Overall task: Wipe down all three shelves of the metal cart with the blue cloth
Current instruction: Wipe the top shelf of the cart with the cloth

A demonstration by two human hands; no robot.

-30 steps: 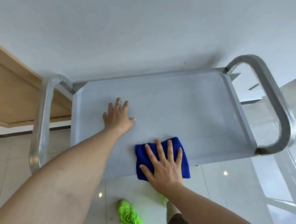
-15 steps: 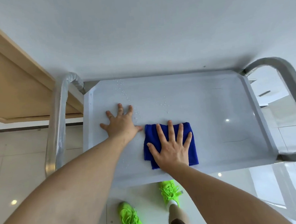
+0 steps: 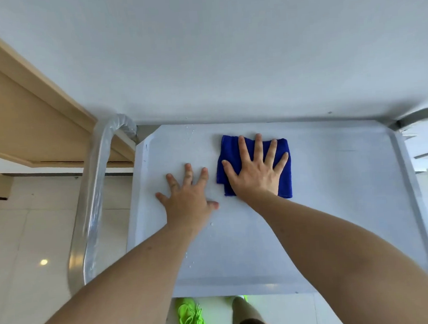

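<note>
The right hand (image 3: 255,174) lies flat with spread fingers on the one blue cloth (image 3: 282,162), pressing it on the top shelf (image 3: 348,203) near the far edge. The left hand (image 3: 186,198) rests open and flat on the shelf just beside the cloth. Small water drops (image 3: 190,133) sit near the far left corner. The right half of the shelf is bare. One wrapped handle (image 3: 97,194) stands at the left side.

Bare forearms, neon-green sneaker (image 3: 192,319)
</note>
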